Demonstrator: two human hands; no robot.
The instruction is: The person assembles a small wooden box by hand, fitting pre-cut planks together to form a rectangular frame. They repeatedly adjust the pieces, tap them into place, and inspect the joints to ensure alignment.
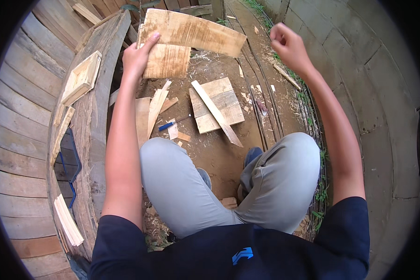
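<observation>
Up at the far left, my left hand is closed around the left end of a long wooden board, thumb on its face. A shorter wooden piece shows just below that board; whether it is joined to it or held along with it, I cannot tell. My right hand is raised at the far right, apart from the board, its fingers curled into a fist. What it holds, if anything, is hidden. Beneath them, a narrow wood strip lies slanted across a square plank panel on the ground.
A blue-handled tool lies among offcuts near my left knee. On the timber bench at left are a small wooden box, a blue-framed saw and thin slats. A block wall rises at right.
</observation>
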